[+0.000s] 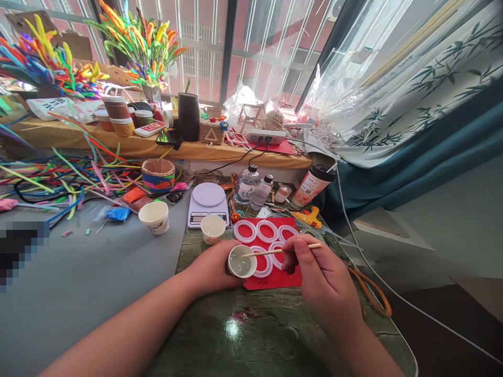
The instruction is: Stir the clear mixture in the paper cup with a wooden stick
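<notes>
My left hand (215, 267) is wrapped round a small paper cup (231, 274), its mouth tilted toward me. A clear liquid with bubbles (240, 262) shows inside. Between the thumb and fingers of my right hand (320, 272) is a thin wooden stick (271, 252), and its far end dips into the cup. Under and behind the hands, several whitish ring-shaped molds (245, 231) lie on a red sheet (271, 283); my right hand hides part of them. Just beyond my left hand stands another paper cup (212, 229).
A white kitchen scale (208, 201), two clear bottles (261, 192), a lidded drink cup (314, 184) and a yellow glue gun (309, 217) are behind the molds. Stacked paper cups (154, 217) stand left. Orange-handled scissors (373, 293) and a white cable (356, 230) lie right.
</notes>
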{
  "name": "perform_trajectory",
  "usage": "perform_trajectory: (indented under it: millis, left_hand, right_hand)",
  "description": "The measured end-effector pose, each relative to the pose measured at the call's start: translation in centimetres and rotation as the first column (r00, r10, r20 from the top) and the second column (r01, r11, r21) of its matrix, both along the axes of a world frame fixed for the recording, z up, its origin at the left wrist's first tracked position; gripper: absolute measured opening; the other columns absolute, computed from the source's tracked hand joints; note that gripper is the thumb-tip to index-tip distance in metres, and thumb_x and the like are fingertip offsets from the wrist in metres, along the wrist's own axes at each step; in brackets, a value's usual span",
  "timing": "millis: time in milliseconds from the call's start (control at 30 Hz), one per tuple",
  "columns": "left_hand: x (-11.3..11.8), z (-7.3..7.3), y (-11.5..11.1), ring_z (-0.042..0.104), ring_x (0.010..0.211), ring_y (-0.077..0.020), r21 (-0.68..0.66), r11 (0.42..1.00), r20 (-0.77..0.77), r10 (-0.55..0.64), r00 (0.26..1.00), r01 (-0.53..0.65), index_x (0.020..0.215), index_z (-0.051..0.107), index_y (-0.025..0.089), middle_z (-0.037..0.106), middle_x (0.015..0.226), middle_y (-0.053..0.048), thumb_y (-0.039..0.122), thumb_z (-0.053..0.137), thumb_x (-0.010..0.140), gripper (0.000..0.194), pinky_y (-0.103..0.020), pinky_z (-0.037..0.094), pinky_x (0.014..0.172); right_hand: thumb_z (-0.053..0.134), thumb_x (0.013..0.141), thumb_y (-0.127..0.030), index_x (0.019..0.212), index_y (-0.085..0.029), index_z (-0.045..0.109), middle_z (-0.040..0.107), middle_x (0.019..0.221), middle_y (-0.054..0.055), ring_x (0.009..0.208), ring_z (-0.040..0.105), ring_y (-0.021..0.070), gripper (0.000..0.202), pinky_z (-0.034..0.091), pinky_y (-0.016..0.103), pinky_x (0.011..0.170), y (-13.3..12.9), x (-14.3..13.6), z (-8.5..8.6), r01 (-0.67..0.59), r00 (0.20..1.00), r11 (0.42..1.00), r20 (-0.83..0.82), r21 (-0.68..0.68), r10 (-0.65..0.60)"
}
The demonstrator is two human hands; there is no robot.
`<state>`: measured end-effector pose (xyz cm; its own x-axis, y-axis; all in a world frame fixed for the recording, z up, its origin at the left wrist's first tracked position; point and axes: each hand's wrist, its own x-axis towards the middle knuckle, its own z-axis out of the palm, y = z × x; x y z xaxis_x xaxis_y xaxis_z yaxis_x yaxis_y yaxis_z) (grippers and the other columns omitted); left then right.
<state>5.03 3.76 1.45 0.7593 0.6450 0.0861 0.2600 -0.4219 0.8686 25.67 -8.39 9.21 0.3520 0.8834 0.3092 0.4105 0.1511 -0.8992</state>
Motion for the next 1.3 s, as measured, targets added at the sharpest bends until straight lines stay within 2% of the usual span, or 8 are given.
perform_trajectory:
  millis: [367,500,800,967,1300]
  left_hand:
    - [0.13,0.45,-0.04,0.078,0.105,-0.0309,-0.013,1.000,0.015,-0.006,1.000,0.006,0.111,0.076,0.023,0.084,0.115,-0.007,0.027,0.088,0.080,0.034,-0.039,0.059,0.093]
    - [0.15,0.40,-0.03,0.078,0.106,-0.0312,-0.013,1.000,0.023,-0.014,1.000,0.014,0.111,0.076,0.024,0.084,0.116,-0.006,0.027,0.088,0.080,0.034,-0.039,0.060,0.093]
    - [-0.01,-0.13,0.03,0.078,0.113,-0.0326,-0.004,1.000,0.003,0.001,1.000,-0.001,0.118,0.076,0.025,0.084,0.123,-0.006,0.025,0.091,0.078,0.043,-0.040,0.061,0.097]
    - [0.03,0.05,0.04,0.079,0.107,-0.0310,0.003,1.000,0.003,-0.013,1.000,0.013,0.112,0.076,0.024,0.084,0.117,-0.006,0.025,0.089,0.080,0.035,-0.039,0.060,0.093]
    - [0.00,0.14,0.00,0.078,0.109,-0.0324,-0.004,1.000,0.000,-0.003,1.000,0.003,0.114,0.075,0.024,0.084,0.120,-0.007,0.026,0.089,0.079,0.038,-0.040,0.061,0.094]
  right_hand:
    - [0.057,0.116,-0.064,0.093,-0.024,0.074,0.064,0.071,0.001,0.066,0.062,0.0216,0.049,0.052,0.035,0.064,0.25,0.37,-0.05,-0.005,0.999,0.999,0.053,-0.034,0.007]
    - [0.056,0.116,-0.065,0.093,-0.025,0.074,0.065,0.072,0.001,0.066,0.064,0.0214,0.049,0.053,0.034,0.064,0.21,0.47,-0.09,-0.058,0.998,0.997,0.017,-0.047,0.058]
    - [0.058,0.115,-0.064,0.094,-0.025,0.074,0.064,0.073,0.001,0.066,0.063,0.0212,0.047,0.052,0.035,0.065,0.04,0.07,0.28,0.015,1.000,0.999,0.009,-0.044,-0.015]
    - [0.058,0.115,-0.065,0.092,-0.025,0.074,0.064,0.074,0.001,0.067,0.062,0.0212,0.049,0.052,0.035,0.065,0.04,0.05,0.50,-0.001,1.000,0.998,-0.011,-0.058,0.001]
    - [0.057,0.115,-0.064,0.095,-0.025,0.075,0.066,0.072,0.002,0.066,0.065,0.0223,0.048,0.054,0.035,0.064,0.29,0.37,0.11,-0.016,1.000,1.000,0.010,-0.023,0.016]
